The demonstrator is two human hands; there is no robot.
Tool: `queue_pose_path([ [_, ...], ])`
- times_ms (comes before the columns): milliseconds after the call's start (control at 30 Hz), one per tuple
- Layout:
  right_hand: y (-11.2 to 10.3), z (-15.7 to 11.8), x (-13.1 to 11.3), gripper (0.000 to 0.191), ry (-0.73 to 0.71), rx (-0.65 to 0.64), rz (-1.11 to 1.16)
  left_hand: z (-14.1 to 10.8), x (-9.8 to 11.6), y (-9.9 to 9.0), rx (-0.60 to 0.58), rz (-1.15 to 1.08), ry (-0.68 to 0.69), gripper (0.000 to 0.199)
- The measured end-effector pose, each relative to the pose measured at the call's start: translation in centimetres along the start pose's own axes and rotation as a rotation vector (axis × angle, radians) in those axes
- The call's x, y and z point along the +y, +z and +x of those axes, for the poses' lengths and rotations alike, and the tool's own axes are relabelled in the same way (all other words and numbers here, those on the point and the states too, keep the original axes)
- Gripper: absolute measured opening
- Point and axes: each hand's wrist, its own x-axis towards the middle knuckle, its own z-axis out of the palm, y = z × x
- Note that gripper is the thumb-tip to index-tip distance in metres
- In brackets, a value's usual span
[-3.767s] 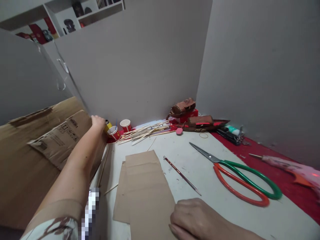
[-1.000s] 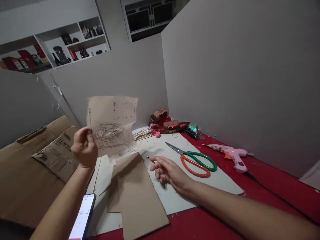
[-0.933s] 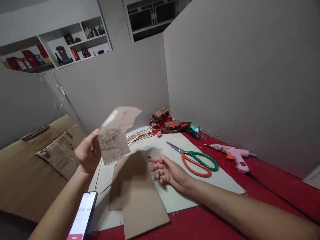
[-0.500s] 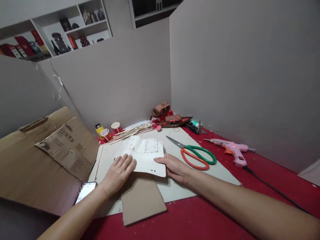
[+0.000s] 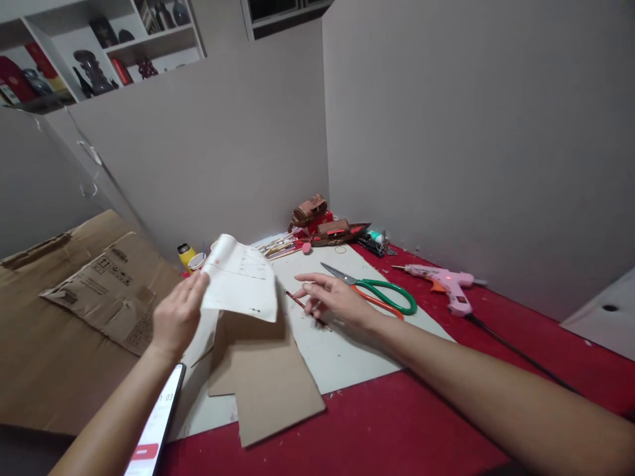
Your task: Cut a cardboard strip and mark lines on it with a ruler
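My left hand (image 5: 179,314) is closed on the left edge of a white sheet of paper (image 5: 243,287) with a line drawing. The sheet is lifted and curls at its top left. My right hand (image 5: 330,297) is over the white board (image 5: 342,360), its fingers apart and partly bent. A thin dark reddish pencil (image 5: 294,299) lies beneath those fingers; whether they touch it I cannot tell. Just beyond the right hand are large scissors (image 5: 384,289) with green and orange handles. Brown cardboard pieces (image 5: 272,390) lie below the paper.
A pink glue gun (image 5: 449,284) with a cord rests on the red tabletop (image 5: 391,423) at right. Left stand a big cardboard box (image 5: 74,350) and a phone (image 5: 159,416). Behind are a yellow bottle (image 5: 185,254), thin sticks (image 5: 280,246) and a brown model boat (image 5: 340,233).
My left hand has raised the paper and carried it left, uncovering the pencil and more cardboard. My right hand has let go of the paper and is now over the pencil.
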Motion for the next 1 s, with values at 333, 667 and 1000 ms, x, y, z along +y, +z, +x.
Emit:
queue_pose_path([
  [333,-0.4,-0.2,1.2,0.018,-0.042,-0.089,-0.921,-1.8,-5.5,-0.7,-0.225,0.102,-0.216,0.048],
  [667,-1.0,-0.5,0.3,0.016,0.044,-0.159,-0.815,-5.1,-0.7,3.5,-0.765,-0.035,-0.309,0.032],
  [1000,-0.1,0.0,1.2,0.014,0.284,-0.2,0.181,-4.6,3.5,-0.2,-0.923,-0.301,-0.527,0.048],
])
